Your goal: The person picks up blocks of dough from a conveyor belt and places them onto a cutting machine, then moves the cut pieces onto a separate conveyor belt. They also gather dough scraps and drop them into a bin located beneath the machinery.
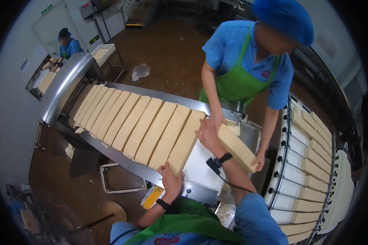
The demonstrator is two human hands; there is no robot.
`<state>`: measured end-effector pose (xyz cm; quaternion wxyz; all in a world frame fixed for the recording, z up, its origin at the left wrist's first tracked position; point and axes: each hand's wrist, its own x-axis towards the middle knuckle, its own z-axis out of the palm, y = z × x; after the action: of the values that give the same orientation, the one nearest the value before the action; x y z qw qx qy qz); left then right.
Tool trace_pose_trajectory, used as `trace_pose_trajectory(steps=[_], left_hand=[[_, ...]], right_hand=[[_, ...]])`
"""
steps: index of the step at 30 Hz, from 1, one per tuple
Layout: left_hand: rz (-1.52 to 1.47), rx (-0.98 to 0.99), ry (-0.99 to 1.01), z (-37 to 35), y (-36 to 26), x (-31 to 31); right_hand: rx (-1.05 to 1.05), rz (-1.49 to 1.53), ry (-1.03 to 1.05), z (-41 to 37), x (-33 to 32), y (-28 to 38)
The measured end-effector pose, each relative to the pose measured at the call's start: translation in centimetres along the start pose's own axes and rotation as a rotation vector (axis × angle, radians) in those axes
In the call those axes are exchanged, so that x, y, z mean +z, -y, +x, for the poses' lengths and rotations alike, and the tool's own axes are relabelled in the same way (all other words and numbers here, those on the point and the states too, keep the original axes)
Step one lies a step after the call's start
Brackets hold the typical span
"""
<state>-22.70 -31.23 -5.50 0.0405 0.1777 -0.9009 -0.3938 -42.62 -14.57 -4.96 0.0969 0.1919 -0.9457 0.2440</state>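
Note:
A row of long, pale dough slabs point(140, 126) lies side by side on a conveyor. My left hand point(171, 180) has its fingers curled against the near end of the slab at the row's right end point(187, 143). At that slab's far end, my right hand point(208, 134) grips with bent fingers, so I hold it from both ends. Just right of my right hand, a co-worker holds another dough slab point(238, 148) off the belt, one hand at each end. White belt point(200, 167) shows beside my slab.
A co-worker in a green apron point(233, 83) stands across the conveyor. A rack-like second conveyor point(288, 163) with several slabs runs on the right. A floor fan point(49, 220) stands lower left. Another person point(69, 47) works in the distance behind a metal hood point(67, 87).

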Motion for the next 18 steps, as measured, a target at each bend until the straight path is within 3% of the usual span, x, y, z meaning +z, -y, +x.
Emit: trace_pose_trajectory(steps=[6,9,14,18], left_hand=[[0.0,-0.014,0.073,0.9,0.5,-0.1],[0.007,-0.039,0.108,1.2,0.1,-0.3],[0.007,-0.07,0.123,1.9,-0.5,0.0],[0.119,0.063,0.174,2.7,-0.8,0.5]], right_hand=[[0.104,-0.269,0.195,5.6,2.9,-2.4],[0.12,-0.245,0.201,6.4,3.5,-2.9],[0.115,-0.179,0.154,4.9,3.4,-3.6],[0.267,-0.129,0.17,-0.4,-0.3,-6.3]])
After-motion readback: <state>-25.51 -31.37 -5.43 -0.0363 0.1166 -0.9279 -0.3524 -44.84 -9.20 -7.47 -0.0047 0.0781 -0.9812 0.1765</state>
